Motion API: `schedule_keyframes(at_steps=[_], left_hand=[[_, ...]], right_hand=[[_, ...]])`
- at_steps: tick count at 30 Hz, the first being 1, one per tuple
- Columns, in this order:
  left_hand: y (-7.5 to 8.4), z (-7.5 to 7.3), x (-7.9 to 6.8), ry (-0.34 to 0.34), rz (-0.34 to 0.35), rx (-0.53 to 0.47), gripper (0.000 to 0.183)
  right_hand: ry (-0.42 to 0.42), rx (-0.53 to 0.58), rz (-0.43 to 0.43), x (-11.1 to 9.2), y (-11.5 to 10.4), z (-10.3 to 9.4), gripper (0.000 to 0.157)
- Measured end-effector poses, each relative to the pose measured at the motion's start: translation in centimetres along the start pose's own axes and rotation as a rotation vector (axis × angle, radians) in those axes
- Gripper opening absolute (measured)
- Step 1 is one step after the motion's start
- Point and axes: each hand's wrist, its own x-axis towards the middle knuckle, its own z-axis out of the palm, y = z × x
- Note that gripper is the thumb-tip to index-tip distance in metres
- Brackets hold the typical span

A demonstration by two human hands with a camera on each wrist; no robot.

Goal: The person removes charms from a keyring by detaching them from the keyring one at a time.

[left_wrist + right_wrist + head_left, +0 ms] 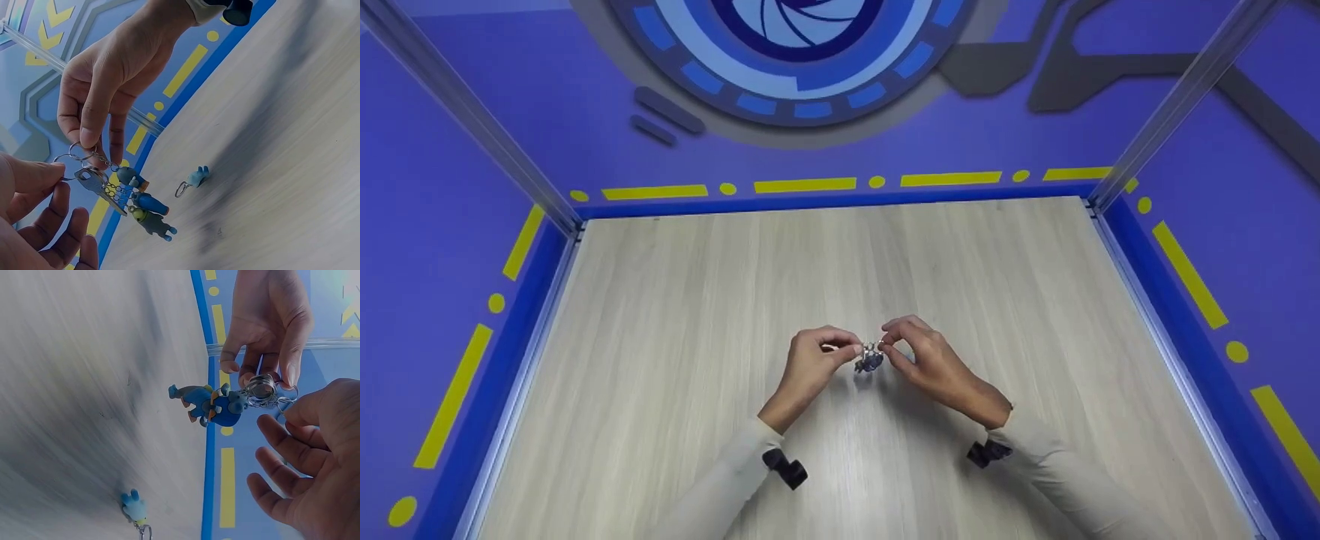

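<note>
My left hand (810, 367) pinches a metal key ring (68, 179) between thumb and forefinger, its other fingers loosely bent. Facing it, my right hand (937, 367) pinches the linked rings between thumb and fingertips. From these rings hang a silver key (93, 180) and several small figurine charms (149, 203) on short chains, mostly blue and grey. In the head view the bunch (871, 361) appears small and dark between both hands. A separate light-blue figurine charm (135, 506) with its own metal ring lies on the table below.
The light wood-grain table (682, 322) spreads out around the hands. Blue walls (495, 150) with yellow dashes enclose it at the back and sides, with metal posts (1170, 97) at the corners. Black wrist cameras (786, 469) sit on both sleeves.
</note>
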Motion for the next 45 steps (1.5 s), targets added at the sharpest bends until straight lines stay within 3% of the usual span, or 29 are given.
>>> schedule_keyframes(at_steps=[8, 12, 15, 21, 26, 33, 36, 41, 45], left_hand=[[-0.2, 0.1, 0.0, 0.011, 0.006, -0.004, 0.004], [-0.3, 0.2, 0.0, 0.01, 0.004, -0.008, 0.004], [-0.3, 0.2, -0.1, 0.008, -0.008, -0.021, 0.004], [-0.5, 0.2, -0.3, -0.033, -0.018, -0.048, 0.008], [-0.4, 0.4, -0.2, -0.061, -0.001, -0.017, 0.009], [0.2, 0.7, -0.1, -0.1, 0.075, 0.065, 0.006], [0.5, 0.9, -0.2, -0.089, 0.125, 0.105, 0.002], [0.7, 1.2, -0.1, -0.059, 0.223, 0.184, 0.011], [0.8, 1.2, -0.1, -0.031, 0.242, 0.203, 0.011]], right_hand=[[0.01, -0.081, -0.1, 0.0, 0.2, 0.2, 0.019], [0.017, -0.06, -0.105, -0.2, 0.4, 0.2, 0.017], [0.021, 0.024, -0.05, -0.3, 0.3, 0.2, 0.013], [0.055, 0.247, 0.141, -0.2, -0.4, -0.1, 0.006], [0.06, 0.307, 0.215, -0.1, -1.0, -0.3, 0.006], [0.032, 0.27, 0.23, 0.0, -1.2, -0.7, 0.004], [0.014, 0.255, 0.232, 0.1, -1.1, -0.8, 0.006], [-0.002, 0.239, 0.227, -0.1, -0.9, -0.9, 0.008], [0.012, 0.227, 0.196, -0.3, -0.6, -0.8, 0.007]])
